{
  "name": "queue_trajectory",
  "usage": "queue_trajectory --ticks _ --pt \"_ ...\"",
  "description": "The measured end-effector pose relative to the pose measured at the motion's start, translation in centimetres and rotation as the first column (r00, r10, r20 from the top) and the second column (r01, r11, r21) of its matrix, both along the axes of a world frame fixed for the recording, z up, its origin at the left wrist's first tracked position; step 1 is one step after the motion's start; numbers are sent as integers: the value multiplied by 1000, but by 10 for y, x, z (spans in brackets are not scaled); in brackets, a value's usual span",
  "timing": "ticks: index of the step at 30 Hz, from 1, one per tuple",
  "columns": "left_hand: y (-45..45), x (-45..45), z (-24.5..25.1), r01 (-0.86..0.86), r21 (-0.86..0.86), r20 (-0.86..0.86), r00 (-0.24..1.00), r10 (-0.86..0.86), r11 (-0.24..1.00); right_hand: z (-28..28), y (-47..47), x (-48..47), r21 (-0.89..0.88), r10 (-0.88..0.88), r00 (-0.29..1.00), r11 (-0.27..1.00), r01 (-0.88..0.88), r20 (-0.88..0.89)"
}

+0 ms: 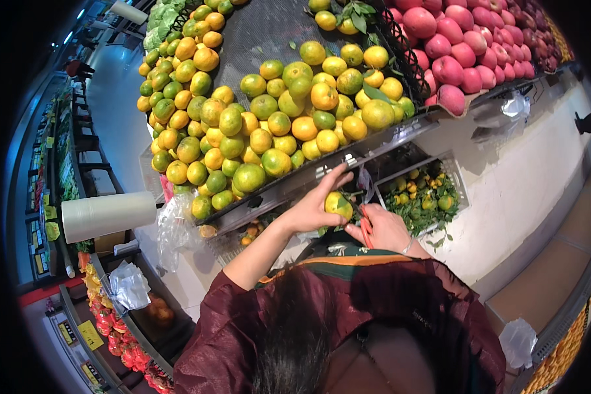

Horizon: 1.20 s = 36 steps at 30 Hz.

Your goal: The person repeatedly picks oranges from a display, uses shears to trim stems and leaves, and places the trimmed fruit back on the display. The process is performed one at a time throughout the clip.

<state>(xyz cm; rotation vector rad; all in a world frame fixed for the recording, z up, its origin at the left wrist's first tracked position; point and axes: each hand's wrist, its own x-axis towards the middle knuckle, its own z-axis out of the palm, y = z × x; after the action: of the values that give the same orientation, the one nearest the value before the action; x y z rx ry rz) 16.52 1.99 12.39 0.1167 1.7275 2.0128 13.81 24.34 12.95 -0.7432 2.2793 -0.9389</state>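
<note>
My left hand (311, 209) holds a green-yellow mandarin (338, 207) in front of my body, with thumb and fingers around it. Close at its right, my right hand (385, 228) grips red-handled clippers (366, 227), whose dark tip is at the stem and leaf side of the fruit. Beyond both hands, many loose mandarins (279, 123) in green and orange are heaped on a dark sloping display mat (246, 29). A few mandarins with leafy stems (357, 17) lie at its top right.
A crate (460, 180) of leafy citrus stands low at the right. Red apples (448, 69) are piled at the upper right, green cabbages (165, 19) at the upper left. A plastic bag roll (108, 216) and a clear bag (177, 229) are at the left. A black ledge (315, 170) edges the display.
</note>
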Motion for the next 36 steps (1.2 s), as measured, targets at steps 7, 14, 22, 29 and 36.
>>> queue_trajectory --ticks 7,14,22,29,36 --pt "-9 -14 15 105 -164 323 945 -47 981 -20 16 -7 163 140 988 975 -150 71" --pt "-110 -138 91 -159 -987 -155 980 -128 -20 -48 30 -25 368 104 926 897 -245 364" --pt "-68 -347 -15 -377 -900 -215 820 -530 -219 -49 37 -53 270 56 955 953 -139 293" --pt "-67 -361 -42 -375 -887 -169 805 -569 -267 -64 53 -55 241 -44 947 970 -35 317" --pt "-25 -402 -11 -352 -935 -227 544 -808 26 -69 55 -63 162 -99 954 985 55 282"
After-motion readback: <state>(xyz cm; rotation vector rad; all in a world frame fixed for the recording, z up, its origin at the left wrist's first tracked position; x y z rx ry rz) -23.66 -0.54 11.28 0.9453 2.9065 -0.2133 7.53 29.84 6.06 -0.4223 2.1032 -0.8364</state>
